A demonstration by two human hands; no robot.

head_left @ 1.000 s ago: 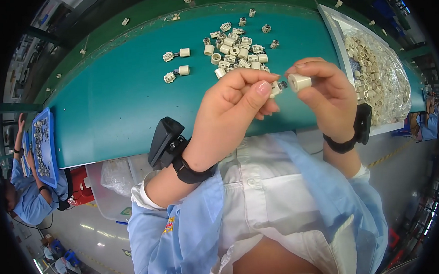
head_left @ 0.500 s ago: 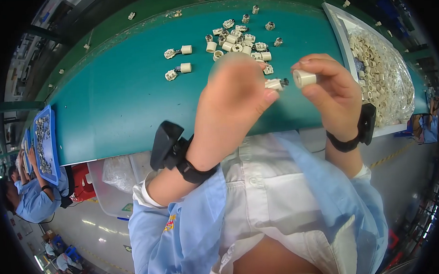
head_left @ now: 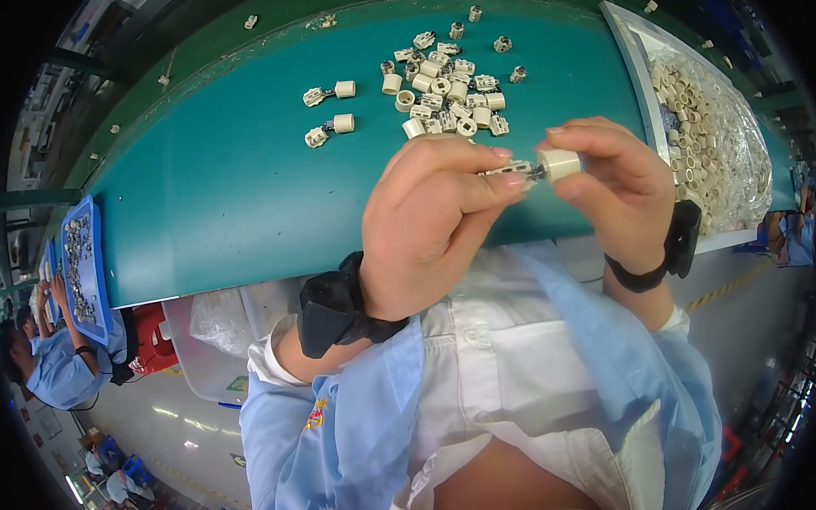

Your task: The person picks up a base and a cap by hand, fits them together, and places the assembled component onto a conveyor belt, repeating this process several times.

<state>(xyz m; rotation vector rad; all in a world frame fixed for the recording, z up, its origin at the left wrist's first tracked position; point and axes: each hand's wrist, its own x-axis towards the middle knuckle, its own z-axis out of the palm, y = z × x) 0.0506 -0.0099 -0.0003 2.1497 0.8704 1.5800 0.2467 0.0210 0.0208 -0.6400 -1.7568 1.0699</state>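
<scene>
Between finger and thumb, my left hand [head_left: 442, 200] pinches a small cream plastic insert [head_left: 510, 169] with a dark tip pointing right. Opposite it, my right hand [head_left: 617, 189] grips a short cream cylindrical cap [head_left: 561, 163] by its sides. The insert's dark end meets the cap's left opening; how deep it sits I cannot tell. Both hands are held above the near part of the green table [head_left: 217, 199]. Beyond them lies a loose pile of caps and inserts [head_left: 442, 83]. Two insert-and-cap pairs [head_left: 330, 91] rest apart to the left of it.
At the right stands a white box [head_left: 640, 85] with a clear plastic bag [head_left: 710, 145] full of cream caps. A blue tray [head_left: 94, 266] of small parts is at the far left, beside a person in blue [head_left: 70, 366]. Below the table edge sits a clear bin [head_left: 205, 352].
My left hand has turned and lowered, bringing the insert's dark tip from a gap away to the cap's opening. The right hand has shifted slightly left and down with the cap.
</scene>
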